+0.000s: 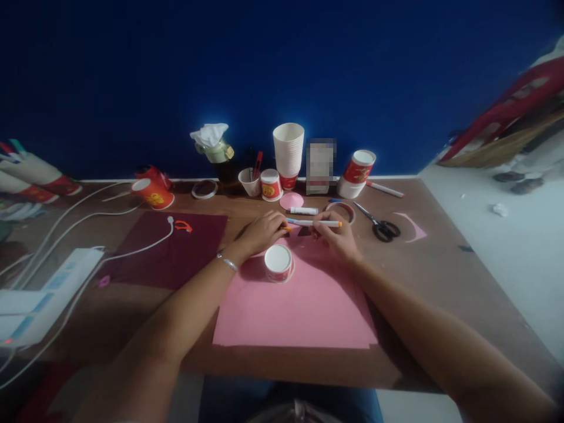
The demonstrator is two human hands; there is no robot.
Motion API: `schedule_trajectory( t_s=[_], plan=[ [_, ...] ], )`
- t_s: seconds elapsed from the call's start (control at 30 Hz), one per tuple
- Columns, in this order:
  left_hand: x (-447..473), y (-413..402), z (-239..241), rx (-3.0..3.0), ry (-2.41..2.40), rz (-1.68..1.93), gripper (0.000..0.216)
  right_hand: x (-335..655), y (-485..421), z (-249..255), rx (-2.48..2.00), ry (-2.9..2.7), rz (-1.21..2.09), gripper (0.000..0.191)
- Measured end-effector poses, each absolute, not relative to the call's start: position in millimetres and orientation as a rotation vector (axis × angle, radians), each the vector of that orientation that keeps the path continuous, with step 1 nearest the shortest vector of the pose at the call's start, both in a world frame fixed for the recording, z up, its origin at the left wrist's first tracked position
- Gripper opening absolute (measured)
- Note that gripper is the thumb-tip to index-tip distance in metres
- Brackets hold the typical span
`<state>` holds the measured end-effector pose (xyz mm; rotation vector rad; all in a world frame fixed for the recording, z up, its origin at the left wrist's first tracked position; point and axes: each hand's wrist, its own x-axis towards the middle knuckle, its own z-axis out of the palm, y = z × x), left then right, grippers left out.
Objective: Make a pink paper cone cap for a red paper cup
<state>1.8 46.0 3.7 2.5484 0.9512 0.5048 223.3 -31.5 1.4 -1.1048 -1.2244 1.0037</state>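
Note:
Above the far part of a pink paper sheet (pixel 291 317), my right hand (pixel 337 238) pinches a white marker (pixel 324 223) with an orange end. The marker lies nearly level, its other end reaching my left hand (pixel 267 230). The fingers of my left hand are closed near a light-blue bit and a small orange piece; whether they grip either is unclear. Between my forearms, a short white-and-red paper cup (pixel 278 261) stands upside down on the sheet. Just beyond the hands lie a capped white marker (pixel 304 211) and a pink paper cone (pixel 291 201).
Scissors (pixel 383 226), a tape roll (pixel 346 212) and a pink offcut (pixel 412 229) lie to the right. Along the wall stand stacked paper cups (pixel 288 147) and a red-and-white cup stack (pixel 356 174). At left are dark red paper (pixel 176 252), cables and a power strip (pixel 57 294).

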Motion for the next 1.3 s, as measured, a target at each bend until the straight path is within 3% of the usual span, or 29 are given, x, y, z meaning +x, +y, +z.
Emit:
schedule_trajectory(
  t_s=[0.5,0.63,0.83,1.0,1.3],
  plan=[
    [-9,49,-2,2.773,0.972,0.445,0.031,224,-31,13,-1.211,-1.222,1.056,0.031],
    [-17,48,1,2.771,0.784,0.512,0.028,223,-31,10,-1.217,-1.225,1.054,0.026],
    [-29,57,19,2.669,0.648,0.272,0.035,225,-32,8,-1.211,-1.227,1.067,0.024],
    [-29,58,25,2.643,0.758,0.264,0.022,225,-33,10,-1.174,-1.254,1.117,0.03],
    [-19,46,11,2.263,0.972,0.641,0.009,224,-34,11,-1.17,-1.296,1.098,0.026]
  ],
)
